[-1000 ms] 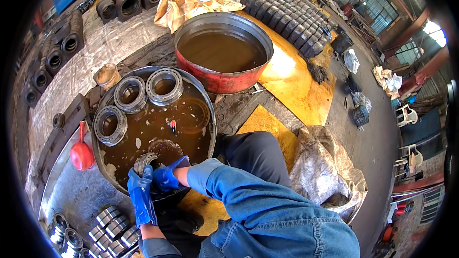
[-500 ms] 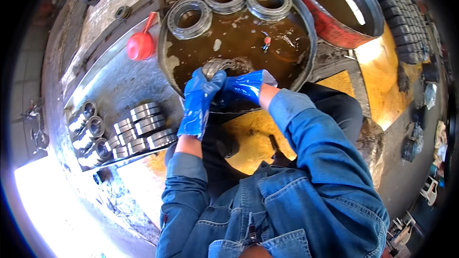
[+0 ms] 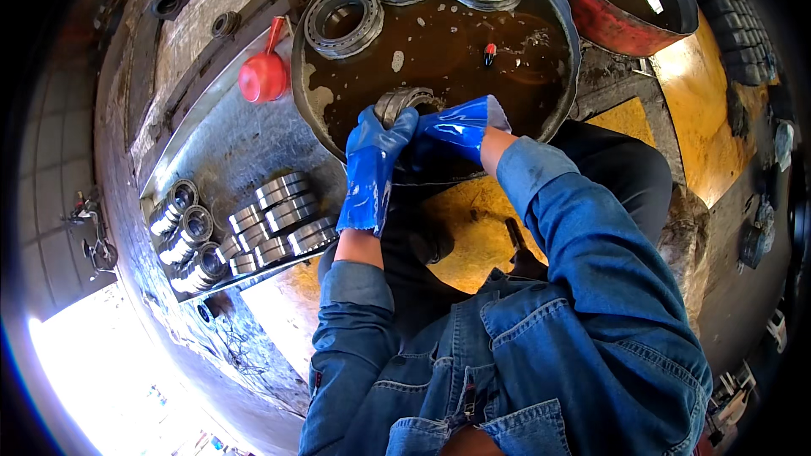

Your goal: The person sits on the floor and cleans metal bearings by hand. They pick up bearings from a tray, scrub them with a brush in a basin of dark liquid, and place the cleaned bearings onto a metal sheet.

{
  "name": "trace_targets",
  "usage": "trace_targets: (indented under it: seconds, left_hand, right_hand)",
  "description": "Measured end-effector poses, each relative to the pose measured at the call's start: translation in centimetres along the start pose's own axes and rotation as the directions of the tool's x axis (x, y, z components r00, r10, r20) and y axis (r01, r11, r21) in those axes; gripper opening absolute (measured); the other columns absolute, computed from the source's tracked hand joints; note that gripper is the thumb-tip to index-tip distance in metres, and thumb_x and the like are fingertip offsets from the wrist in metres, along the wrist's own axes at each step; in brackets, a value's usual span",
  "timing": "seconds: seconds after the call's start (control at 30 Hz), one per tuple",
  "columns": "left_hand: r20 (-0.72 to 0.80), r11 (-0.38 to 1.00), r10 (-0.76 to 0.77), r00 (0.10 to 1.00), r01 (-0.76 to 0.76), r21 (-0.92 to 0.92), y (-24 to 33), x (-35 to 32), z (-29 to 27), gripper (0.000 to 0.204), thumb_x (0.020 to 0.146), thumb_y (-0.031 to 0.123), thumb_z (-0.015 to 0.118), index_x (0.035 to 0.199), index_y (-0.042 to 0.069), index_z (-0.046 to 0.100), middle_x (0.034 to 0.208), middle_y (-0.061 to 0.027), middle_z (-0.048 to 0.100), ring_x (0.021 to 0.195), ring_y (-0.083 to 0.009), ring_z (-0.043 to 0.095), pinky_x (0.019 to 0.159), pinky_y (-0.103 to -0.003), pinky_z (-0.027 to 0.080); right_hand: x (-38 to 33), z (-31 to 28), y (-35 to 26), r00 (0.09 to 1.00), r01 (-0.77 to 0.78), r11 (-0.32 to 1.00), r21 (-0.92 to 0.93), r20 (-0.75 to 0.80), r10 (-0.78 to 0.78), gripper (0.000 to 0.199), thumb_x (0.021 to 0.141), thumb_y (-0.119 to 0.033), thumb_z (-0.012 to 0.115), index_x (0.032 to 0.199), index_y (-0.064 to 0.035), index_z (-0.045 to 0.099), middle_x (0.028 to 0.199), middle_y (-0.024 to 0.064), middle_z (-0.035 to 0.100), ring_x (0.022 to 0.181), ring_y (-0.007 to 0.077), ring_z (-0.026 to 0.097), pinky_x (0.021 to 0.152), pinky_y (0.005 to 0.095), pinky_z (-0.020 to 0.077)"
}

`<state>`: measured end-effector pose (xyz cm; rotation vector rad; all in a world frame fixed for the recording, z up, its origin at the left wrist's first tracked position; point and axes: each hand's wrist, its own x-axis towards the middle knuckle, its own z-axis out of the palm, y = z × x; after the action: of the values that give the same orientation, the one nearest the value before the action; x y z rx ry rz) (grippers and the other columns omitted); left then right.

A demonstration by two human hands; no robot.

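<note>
Both my hands wear long blue rubber gloves and meet over the near side of a round metal tub (image 3: pixel 297 110) of brown liquid. A metal roller bearing (image 3: pixel 400 104) is tilted at the liquid's surface, gripped by my closed left hand (image 3: pixel 378 137), its thumb across the near edge. Close against the bearing's near right side is my right hand (image 3: pixel 448 131); its fingers are hidden in shadow and behind the left glove. Along the tub's far edge sit three larger bearings, one of them at the far left (image 3: pixel 342 24). A small red-and-black object (image 3: pixel 490 54) shows in the liquid.
Left of the tub, a metal tray (image 3: pixel 211 139) holds a red dipper (image 3: pixel 263 76), stacked shiny bearings (image 3: pixel 283 190) and several bearings lying on their sides (image 3: pixel 196 224). A red drum (image 3: pixel 621 21) of liquid stands at the far right, beside a black tyre (image 3: pixel 733 13).
The whole view has shifted, so everything appears farther right and the far things higher. My hands remain at the bearing, and the splashing beside it has calmed.
</note>
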<state>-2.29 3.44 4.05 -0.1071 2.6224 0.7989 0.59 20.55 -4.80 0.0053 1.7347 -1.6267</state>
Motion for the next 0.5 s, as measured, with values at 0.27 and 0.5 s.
trace_targets:
  seconds: [0.27,0.5]
  left_hand:
    - [-0.008,0.998,0.039,0.999,-0.039,0.056,0.1,0.6,0.5,0.090,0.082,0.064,0.073,0.138,-0.003,0.055,0.128,-0.0314,0.066,0.118,-0.0452,0.065,0.103,-0.045,0.052]
    - [0.018,0.999,-0.032,0.999,0.031,0.019,0.2,-0.3,-0.6,0.087,0.085,0.061,0.073,0.142,-0.002,0.055,0.134,-0.0280,0.064,0.125,-0.0410,0.063,0.106,-0.044,0.049]
  right_hand:
    - [3.4,3.8,1.4,0.785,0.401,0.681,-0.612,-0.154,-0.600,0.037,0.100,-0.019,0.060,0.135,-0.0074,0.063,0.128,0.0105,0.070,0.115,0.0243,0.065,0.098,0.0365,0.0494]
    - [0.3,1.0,-1.0,0.987,-0.127,0.992,0.013,-0.095,0.128,0.033,0.098,-0.023,0.063,0.126,-0.0063,0.070,0.123,0.0107,0.073,0.112,0.0195,0.066,0.101,0.0356,0.0493]
